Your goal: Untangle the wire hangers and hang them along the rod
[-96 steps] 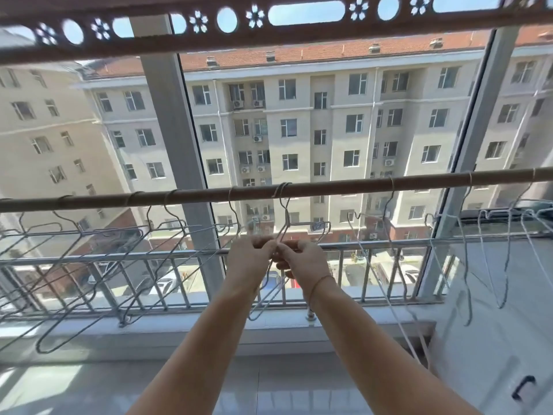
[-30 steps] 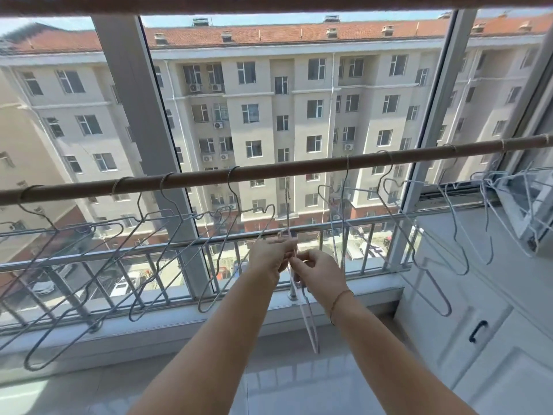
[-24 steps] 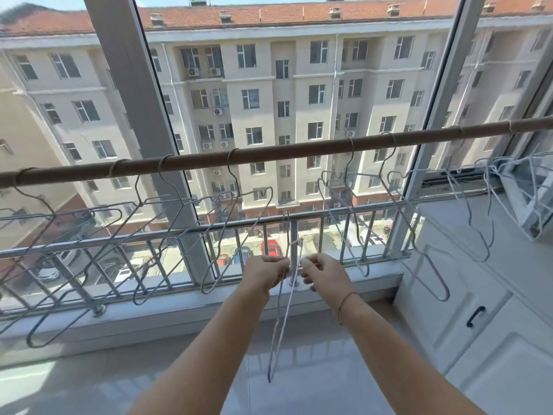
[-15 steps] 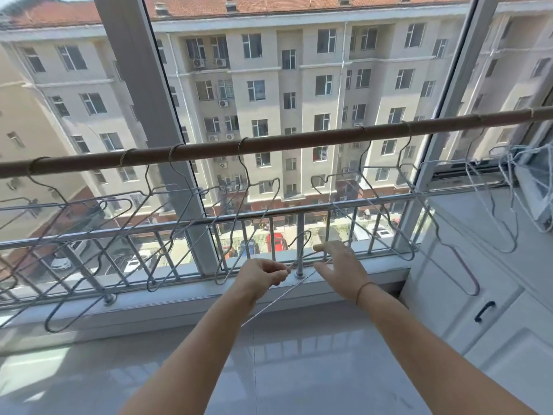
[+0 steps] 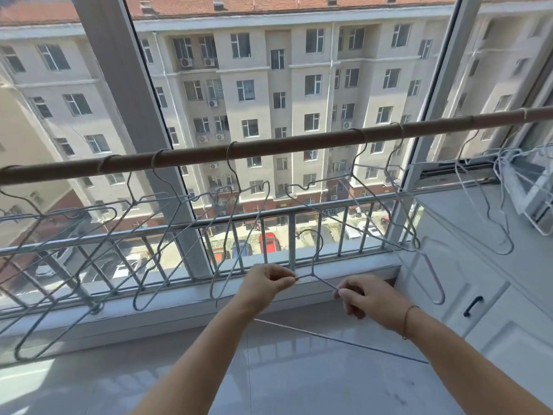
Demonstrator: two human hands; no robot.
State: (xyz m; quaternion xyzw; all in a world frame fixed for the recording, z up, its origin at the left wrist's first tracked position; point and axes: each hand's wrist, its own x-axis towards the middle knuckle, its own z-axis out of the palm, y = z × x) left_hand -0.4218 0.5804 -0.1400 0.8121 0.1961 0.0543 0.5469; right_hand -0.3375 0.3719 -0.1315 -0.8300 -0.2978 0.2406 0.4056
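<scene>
A brown rod [image 5: 269, 146] runs across the window from left to right. Several grey wire hangers [image 5: 167, 223] hang from its left half, and two more hangers [image 5: 368, 205] hang right of centre. A tangle of pale hangers [image 5: 505, 172] sits at the rod's far right end. Below the rod I hold one loose wire hanger [image 5: 312, 266] with its hook pointing up. My left hand [image 5: 269, 283] pinches its left shoulder beside the neck. My right hand [image 5: 368, 298] pinches its right shoulder wire. The hanger's bottom bar [image 5: 335, 339] slants down to the right under my forearms.
A metal balcony railing [image 5: 287, 211] runs behind the hangers outside the glass. White cabinets with a dark handle [image 5: 472, 305] stand at the right. A grey window post [image 5: 131, 94] rises at upper left. The glossy tiled floor [image 5: 269, 369] lies below.
My hands lifted one hanger off the rod and lowered it below. They moved apart along its shoulders, and the hanger turned from edge-on to spread open, hook up.
</scene>
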